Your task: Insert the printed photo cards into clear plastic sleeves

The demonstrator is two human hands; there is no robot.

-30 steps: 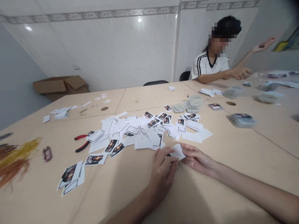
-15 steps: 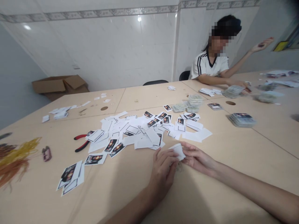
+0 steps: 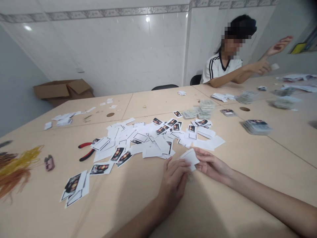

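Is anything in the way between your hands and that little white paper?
No, nothing visible is. Your left hand and right hand both touch the small white paper card directly.

Red-handled pliers are lying on the counter near a tangle of yellow and orange cords. There's an open cardboard box way back, plus a co-worker across the way.

Slim bare forearms; left hand, right hand long-fingered, slender.

Held card: blank side up, no print.
Loose cards: dark pictures, any lettering too small to read.
Stack: likewise unreadable.
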